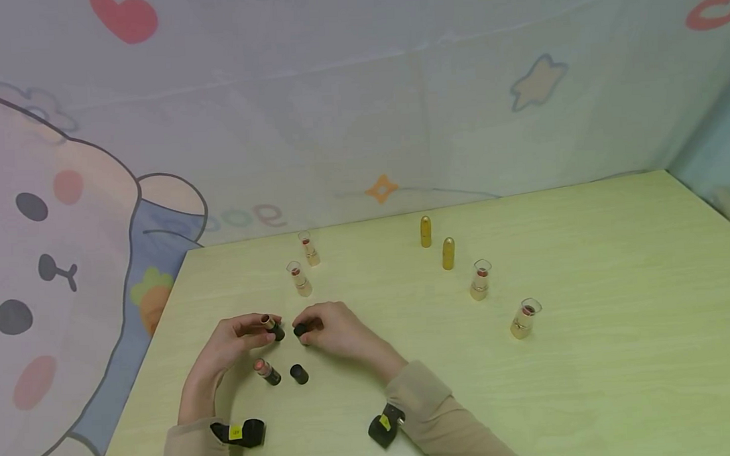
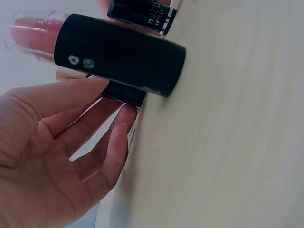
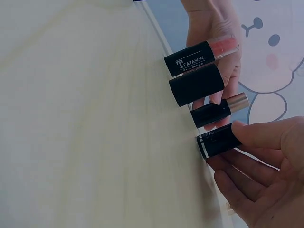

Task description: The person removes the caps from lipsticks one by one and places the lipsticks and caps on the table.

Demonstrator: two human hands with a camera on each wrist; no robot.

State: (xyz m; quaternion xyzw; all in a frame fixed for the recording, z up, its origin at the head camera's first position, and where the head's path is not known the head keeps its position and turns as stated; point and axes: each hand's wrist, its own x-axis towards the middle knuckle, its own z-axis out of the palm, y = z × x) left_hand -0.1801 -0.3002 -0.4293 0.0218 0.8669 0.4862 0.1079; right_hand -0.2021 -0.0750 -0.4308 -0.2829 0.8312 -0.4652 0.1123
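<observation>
My left hand pinches an uncapped lipstick with a black base and gold tube, upright at the table's left. Just right of it, my right hand grips a black lipstick cap between thumb and fingers; white lettering and a silver band mark it in the right wrist view. Nearer the front stands a pink lipstick with a black base and clear cover, partly hiding the held lipstick in the left wrist view. A wider black cap stands to its right.
Two gold-based lipsticks with clear tops, one in front of the other, stand at the back left. Farther right are two gold caps and two more clear-topped lipsticks. A printed curtain hangs behind the table.
</observation>
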